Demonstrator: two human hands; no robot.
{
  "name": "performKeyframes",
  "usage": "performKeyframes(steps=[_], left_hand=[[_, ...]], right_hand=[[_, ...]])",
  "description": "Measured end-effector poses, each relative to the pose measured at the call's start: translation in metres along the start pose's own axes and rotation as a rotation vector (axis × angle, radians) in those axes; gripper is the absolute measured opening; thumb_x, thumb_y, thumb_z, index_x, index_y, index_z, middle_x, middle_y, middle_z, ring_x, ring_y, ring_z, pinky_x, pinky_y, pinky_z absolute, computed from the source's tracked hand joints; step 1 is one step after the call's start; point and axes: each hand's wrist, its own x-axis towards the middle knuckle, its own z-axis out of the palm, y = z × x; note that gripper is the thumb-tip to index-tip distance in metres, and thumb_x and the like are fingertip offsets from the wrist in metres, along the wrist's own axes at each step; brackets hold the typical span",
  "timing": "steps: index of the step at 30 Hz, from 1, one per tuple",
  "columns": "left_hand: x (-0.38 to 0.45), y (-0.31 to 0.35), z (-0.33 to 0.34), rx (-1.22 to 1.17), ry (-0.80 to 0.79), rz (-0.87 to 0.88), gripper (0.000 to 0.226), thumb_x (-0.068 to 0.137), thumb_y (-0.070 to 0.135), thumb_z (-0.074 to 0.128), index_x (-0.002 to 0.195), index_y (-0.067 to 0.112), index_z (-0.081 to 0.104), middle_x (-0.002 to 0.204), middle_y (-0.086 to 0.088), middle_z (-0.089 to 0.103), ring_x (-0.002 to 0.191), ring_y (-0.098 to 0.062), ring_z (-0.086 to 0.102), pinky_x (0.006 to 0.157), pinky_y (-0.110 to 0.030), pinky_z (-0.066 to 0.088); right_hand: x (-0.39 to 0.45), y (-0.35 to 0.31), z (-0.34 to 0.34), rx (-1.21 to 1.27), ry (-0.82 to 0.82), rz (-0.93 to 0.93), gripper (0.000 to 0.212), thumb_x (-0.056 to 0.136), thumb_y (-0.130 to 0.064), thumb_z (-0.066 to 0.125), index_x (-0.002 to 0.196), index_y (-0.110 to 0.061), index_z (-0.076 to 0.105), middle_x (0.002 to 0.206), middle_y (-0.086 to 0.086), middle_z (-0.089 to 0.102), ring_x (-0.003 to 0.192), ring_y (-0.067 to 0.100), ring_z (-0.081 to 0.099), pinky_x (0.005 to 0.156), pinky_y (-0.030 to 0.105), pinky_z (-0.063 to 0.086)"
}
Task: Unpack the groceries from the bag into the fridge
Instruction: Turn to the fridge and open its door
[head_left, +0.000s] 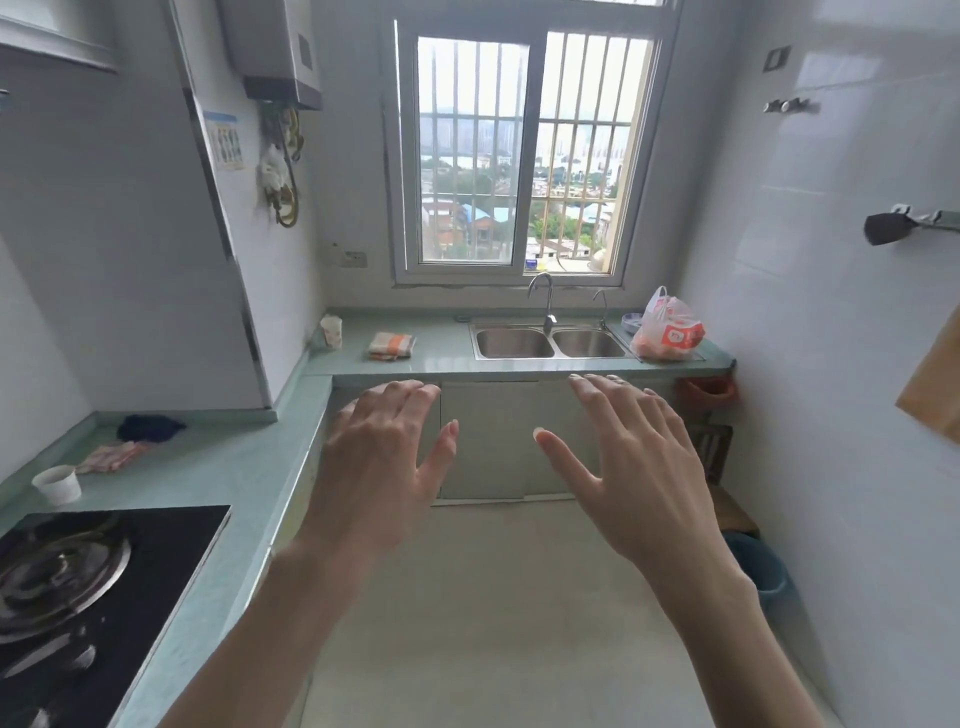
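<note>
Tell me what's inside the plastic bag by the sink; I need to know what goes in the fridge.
Through the plastic bag show a white and orange carton and some orange, roundish things low down. Anything behind them is covered.

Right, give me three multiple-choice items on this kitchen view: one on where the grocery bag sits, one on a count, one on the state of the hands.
1. Where is the grocery bag?
A. On the stove
B. On the counter right of the sink
C. On the floor

2. How many basins does the sink have?
A. One
B. Two
C. Three

3. What are the left hand and right hand doing?
A. Both grip the bag
B. One turns the tap
C. Both are spread open, holding nothing

Answers:
1 B, the bag rests on the green counter just right of the sink.
2 B, two steel basins lie side by side under the tap.
3 C, the fingers of both hands are straight and apart in mid-air, well short of the bag.
</note>
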Motion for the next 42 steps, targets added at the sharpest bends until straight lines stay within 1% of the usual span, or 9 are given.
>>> performKeyframes(steps=[7, 13, 16, 19, 23, 27, 33, 39, 42], left_hand=[[0.075, 0.003, 0.065, -0.083, -0.005, 0.078, 0.052, 0.099, 0.052, 0.040, 0.133, 0.020, 0.063, 0.132, 0.001, 0.066, 0.121, -0.024, 0.062, 0.102, -0.043, 0.050], [0.156, -0.006, 0.122, -0.128, -0.032, 0.166, 0.054, 0.099, 0.055, 0.035, 0.131, 0.022, 0.064, 0.132, 0.004, 0.065, 0.122, -0.022, 0.061, 0.100, -0.042, 0.049], [0.200, -0.014, 0.152, -0.153, -0.050, 0.202, 0.049, 0.103, 0.051, 0.040, 0.135, 0.021, 0.063, 0.134, 0.002, 0.065, 0.124, -0.022, 0.060, 0.102, -0.043, 0.048], [0.242, -0.019, 0.186, -0.199, -0.076, 0.230, 0.048, 0.102, 0.048, 0.048, 0.137, 0.020, 0.061, 0.136, 0.002, 0.064, 0.125, -0.023, 0.058, 0.104, -0.045, 0.047], [0.292, -0.016, 0.230, -0.276, -0.089, 0.290, 0.046, 0.103, 0.048, 0.048, 0.139, 0.020, 0.060, 0.138, 0.002, 0.062, 0.128, -0.023, 0.056, 0.108, -0.044, 0.044], [0.328, 0.002, 0.268, -0.358, -0.110, 0.358, 0.046, 0.103, 0.048, 0.046, 0.137, 0.020, 0.060, 0.137, 0.002, 0.063, 0.129, -0.022, 0.055, 0.107, -0.041, 0.043], [0.364, 0.051, 0.316, -0.495, -0.145, 0.463, 0.046, 0.102, 0.048, 0.047, 0.134, 0.019, 0.061, 0.133, 0.002, 0.063, 0.123, -0.024, 0.058, 0.104, -0.041, 0.046], [0.388, 0.112, 0.358, -0.567, -0.175, 0.594, 0.043, 0.103, 0.049, 0.047, 0.133, 0.021, 0.060, 0.134, 0.005, 0.062, 0.122, -0.021, 0.057, 0.104, -0.038, 0.045], [0.399, 0.148, 0.376, -0.601, -0.194, 0.649, 0.040, 0.103, 0.048, 0.049, 0.134, 0.024, 0.059, 0.136, 0.008, 0.061, 0.126, -0.019, 0.055, 0.105, -0.037, 0.044]], right_hand=[[0.054, 0.040, 0.041, -0.090, 0.016, 0.055, 0.073, 0.100, -0.070, 0.032, 0.148, -0.019, 0.051, 0.147, 0.002, 0.056, 0.141, 0.024, 0.047, 0.122, 0.045, 0.033], [0.113, 0.067, 0.085, -0.174, 0.035, 0.110, 0.070, 0.101, -0.069, 0.033, 0.143, -0.018, 0.056, 0.144, 0.003, 0.058, 0.138, 0.025, 0.048, 0.120, 0.045, 0.035], [0.144, 0.083, 0.110, -0.205, 0.025, 0.158, 0.070, 0.101, -0.068, 0.034, 0.145, -0.017, 0.056, 0.144, 0.003, 0.058, 0.139, 0.024, 0.048, 0.120, 0.047, 0.036], [0.172, 0.097, 0.134, -0.253, 0.023, 0.208, 0.070, 0.101, -0.069, 0.035, 0.144, -0.018, 0.056, 0.144, 0.002, 0.059, 0.139, 0.023, 0.050, 0.119, 0.046, 0.037], [0.199, 0.118, 0.156, -0.303, 0.035, 0.277, 0.069, 0.101, -0.066, 0.037, 0.146, -0.018, 0.055, 0.146, 0.001, 0.059, 0.141, 0.022, 0.049, 0.120, 0.042, 0.035], [0.209, 0.146, 0.163, -0.349, 0.029, 0.361, 0.068, 0.101, -0.064, 0.040, 0.147, -0.017, 0.054, 0.147, 0.002, 0.058, 0.141, 0.022, 0.049, 0.121, 0.038, 0.031], [0.208, 0.192, 0.163, -0.451, 0.036, 0.491, 0.067, 0.100, -0.064, 0.043, 0.144, -0.015, 0.057, 0.143, 0.004, 0.062, 0.138, 0.024, 0.051, 0.120, 0.036, 0.027], [0.202, 0.248, 0.161, -0.516, 0.050, 0.603, 0.067, 0.100, -0.065, 0.042, 0.143, -0.015, 0.057, 0.143, 0.004, 0.062, 0.139, 0.024, 0.051, 0.120, 0.040, 0.033], [0.202, 0.277, 0.163, -0.539, 0.073, 0.641, 0.067, 0.100, -0.065, 0.043, 0.143, -0.015, 0.058, 0.143, 0.004, 0.062, 0.138, 0.024, 0.051, 0.120, 0.041, 0.035]])
